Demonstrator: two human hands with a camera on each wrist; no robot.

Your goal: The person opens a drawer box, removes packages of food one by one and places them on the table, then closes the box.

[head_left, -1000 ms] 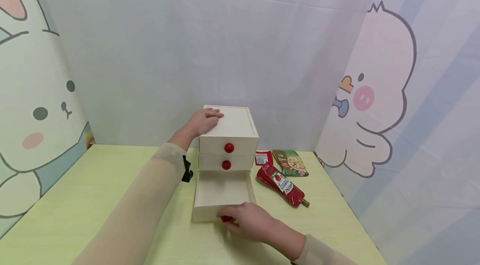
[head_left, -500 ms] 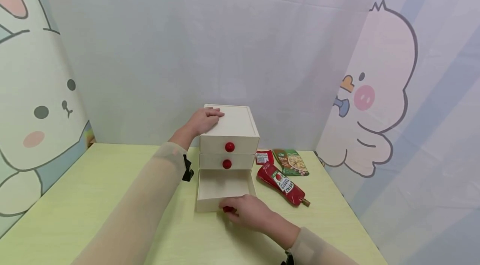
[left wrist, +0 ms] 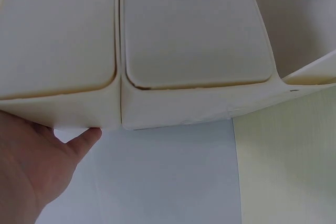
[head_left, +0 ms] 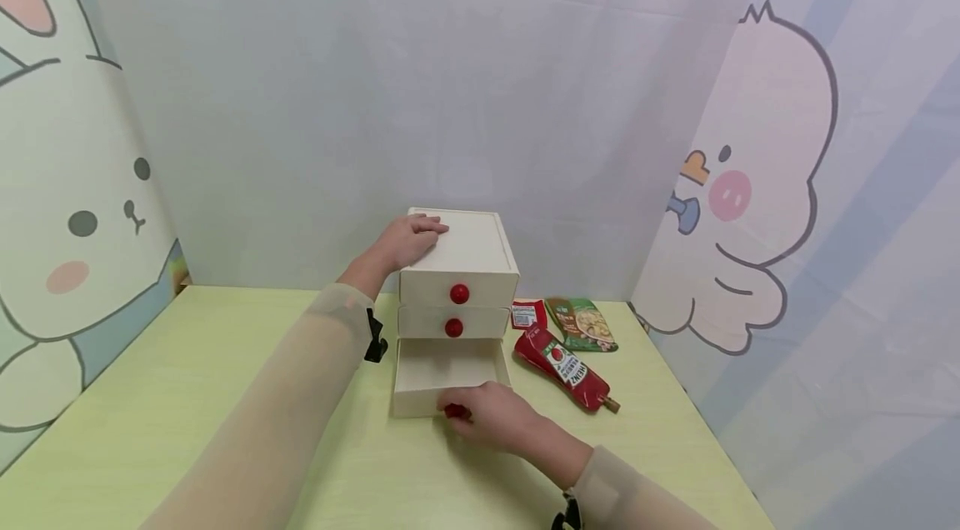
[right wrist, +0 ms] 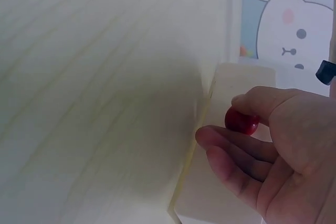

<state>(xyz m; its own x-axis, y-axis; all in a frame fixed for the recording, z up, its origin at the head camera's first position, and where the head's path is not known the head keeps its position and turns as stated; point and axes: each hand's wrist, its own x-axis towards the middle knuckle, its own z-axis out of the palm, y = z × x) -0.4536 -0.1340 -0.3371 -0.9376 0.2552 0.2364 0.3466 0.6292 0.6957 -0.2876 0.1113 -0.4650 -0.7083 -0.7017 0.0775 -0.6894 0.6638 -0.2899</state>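
A white tabletop drawer unit [head_left: 480, 242] stands on the table with three stacked drawers, each with a round red knob. The bottom drawer [head_left: 450, 363] sticks out toward me, and its visible inside holds nothing. My left hand [head_left: 408, 242] rests on the unit's top at its left edge, fingers laid flat. In the left wrist view the thumb [left wrist: 86, 141] lies along the unit's side. My right hand [head_left: 495, 417] has its fingers curled round the bottom drawer's red knob [right wrist: 241, 121], which is partly covered in the head view. The upper two drawers [head_left: 427, 290] are pushed in.
Right of the unit lie a red Heinz sauce pouch [head_left: 566, 367] with a spout, a green food packet [head_left: 585, 324] and a small red packet [head_left: 528, 314]. The pale yellow-green table [head_left: 225, 363] ends at a grey curtain [head_left: 300, 138] behind.
The bottom drawer has slid partway inward toward the unit, with my right hand moving along on its knob. My left hand has stayed on the top.
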